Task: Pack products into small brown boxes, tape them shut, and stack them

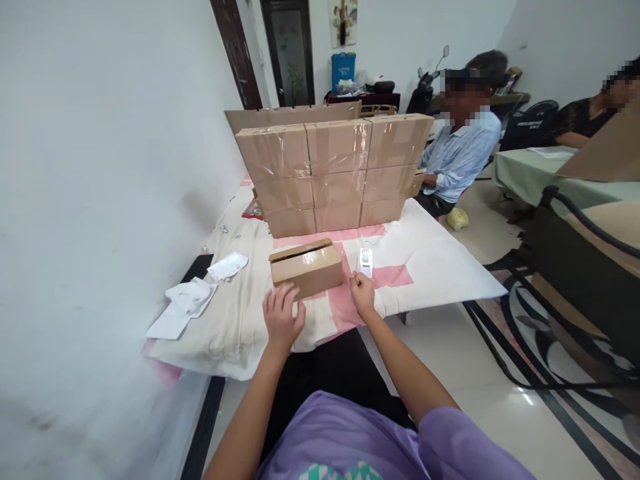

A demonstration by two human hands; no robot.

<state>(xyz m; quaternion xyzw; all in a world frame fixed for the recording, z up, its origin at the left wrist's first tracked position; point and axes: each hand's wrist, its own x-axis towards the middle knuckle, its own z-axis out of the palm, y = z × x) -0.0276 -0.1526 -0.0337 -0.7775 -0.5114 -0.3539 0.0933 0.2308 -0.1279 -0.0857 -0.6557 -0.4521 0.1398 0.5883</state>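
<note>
A small brown cardboard box [307, 268] with a slit along its top lies on the pink-and-cream cloth [430, 267] over the low table. My left hand [283, 317] rests just in front of the box's near left corner, fingers spread and holding nothing. My right hand [363, 292] lies to the right of the box with fingers curled; whether anything is pinched in them is hidden. A small white packet [366, 261] lies just beyond my right hand.
Taped cardboard boxes [335, 175] are stacked three high across the table's far side. White packets and paper [190, 297] lie at the left by the wall. Two seated people [460, 153] are at the right, beside a dark chair frame [575, 267].
</note>
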